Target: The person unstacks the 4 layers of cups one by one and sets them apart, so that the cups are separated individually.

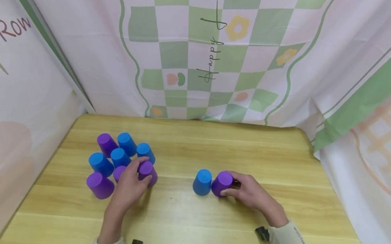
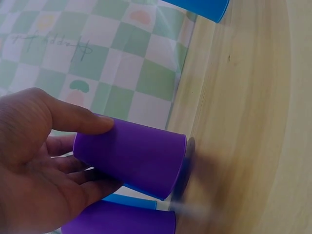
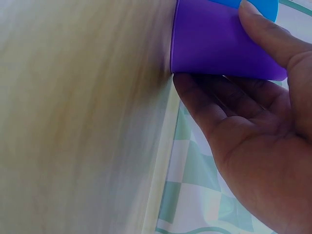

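Near the left group, my left hand (image 1: 130, 184) grips an upside-down purple cup (image 1: 147, 173) between thumb and fingers. In the left wrist view a dark shadow borders the rim of this purple cup (image 2: 134, 158); whether it touches the table I cannot tell. Further right, my right hand (image 1: 250, 192) holds another upside-down purple cup (image 1: 222, 184), thumb on the near side and fingers behind. That cup stands right beside a blue cup (image 1: 202, 182). Seen from the right wrist, the fingers lie along the side of the purple cup (image 3: 224, 44).
Several upside-down cups crowd the left of the wooden table (image 1: 172, 228), among them a front purple cup (image 1: 100, 186) and a middle blue cup (image 1: 120, 158). My left hand partly covers one purple cup (image 1: 118, 172). A checkered curtain (image 1: 206, 61) hangs at the back edge.
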The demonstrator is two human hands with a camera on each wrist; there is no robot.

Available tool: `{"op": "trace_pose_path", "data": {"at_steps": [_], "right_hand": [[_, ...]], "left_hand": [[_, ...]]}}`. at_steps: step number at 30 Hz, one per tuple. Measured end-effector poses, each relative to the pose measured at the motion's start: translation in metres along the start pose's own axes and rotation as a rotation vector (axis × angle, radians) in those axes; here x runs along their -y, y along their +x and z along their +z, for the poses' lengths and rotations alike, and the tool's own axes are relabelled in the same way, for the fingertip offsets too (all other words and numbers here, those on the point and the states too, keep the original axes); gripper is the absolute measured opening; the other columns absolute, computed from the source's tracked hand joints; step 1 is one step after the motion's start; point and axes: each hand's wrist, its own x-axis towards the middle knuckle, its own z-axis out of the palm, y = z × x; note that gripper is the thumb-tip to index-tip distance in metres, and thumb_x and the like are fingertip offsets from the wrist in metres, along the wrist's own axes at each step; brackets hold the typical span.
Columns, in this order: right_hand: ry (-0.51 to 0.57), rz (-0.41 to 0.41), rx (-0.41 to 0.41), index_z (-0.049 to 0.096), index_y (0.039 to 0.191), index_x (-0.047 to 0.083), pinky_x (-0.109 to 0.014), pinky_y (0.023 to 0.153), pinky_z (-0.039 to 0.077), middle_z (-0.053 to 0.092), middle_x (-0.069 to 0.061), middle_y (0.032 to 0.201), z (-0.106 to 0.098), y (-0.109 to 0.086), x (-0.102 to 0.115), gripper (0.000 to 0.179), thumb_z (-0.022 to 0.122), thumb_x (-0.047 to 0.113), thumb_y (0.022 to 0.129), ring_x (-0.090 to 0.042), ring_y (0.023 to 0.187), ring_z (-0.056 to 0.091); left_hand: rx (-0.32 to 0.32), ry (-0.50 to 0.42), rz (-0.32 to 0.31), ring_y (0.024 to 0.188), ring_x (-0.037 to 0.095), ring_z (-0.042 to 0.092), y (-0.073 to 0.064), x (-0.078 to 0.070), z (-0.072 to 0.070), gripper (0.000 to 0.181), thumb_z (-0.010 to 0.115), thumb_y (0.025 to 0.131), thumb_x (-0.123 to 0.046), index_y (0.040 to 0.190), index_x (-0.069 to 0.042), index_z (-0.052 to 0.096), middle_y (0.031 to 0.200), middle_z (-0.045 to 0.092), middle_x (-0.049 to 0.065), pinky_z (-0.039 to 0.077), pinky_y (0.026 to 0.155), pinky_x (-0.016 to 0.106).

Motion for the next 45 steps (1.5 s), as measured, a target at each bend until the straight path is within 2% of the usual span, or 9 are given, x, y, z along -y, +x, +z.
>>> {"op": "trace_pose_path", "data": {"at_steps": [13, 31, 45], "right_hand": [[-0.001, -0.002, 0.002, 0.066, 0.116, 0.029, -0.033, 0.092, 0.054, 0.069, 0.011, 0.108, -0.0003, -0.0007, 0.0002, 0.036, 0.075, 0.041, 0.083, -0.011, 0.102, 0.065], [-0.004, -0.006, 0.001, 0.066, 0.116, 0.029, -0.033, 0.092, 0.054, 0.069, 0.012, 0.107, -0.0003, -0.0009, 0.0018, 0.036, 0.075, 0.040, 0.083, -0.010, 0.102, 0.065], [-0.009, 0.001, 0.006, 0.066, 0.115, 0.030, -0.033, 0.093, 0.053, 0.069, 0.012, 0.108, -0.0003, -0.0009, 0.0009, 0.034, 0.075, 0.041, 0.084, -0.009, 0.103, 0.064]], "left_hand": [[0.010, 0.024, -0.013, 0.139, 0.035, 0.039, 0.0008, -0.0014, 0.0022, 0.053, 0.059, 0.095, -0.008, 0.144, -0.011, 0.040, 0.148, 0.043, 0.011, 0.036, 0.111, 0.057], [0.026, 0.034, -0.026, 0.142, 0.036, 0.033, -0.0007, -0.0060, 0.0022, 0.059, 0.056, 0.095, -0.005, 0.149, -0.014, 0.034, 0.152, 0.035, 0.011, 0.034, 0.111, 0.058], [-0.015, -0.007, 0.056, 0.140, 0.034, 0.037, -0.0034, -0.0079, -0.0035, 0.058, 0.059, 0.095, -0.009, 0.149, -0.014, 0.036, 0.153, 0.035, 0.011, 0.039, 0.109, 0.055]]}}
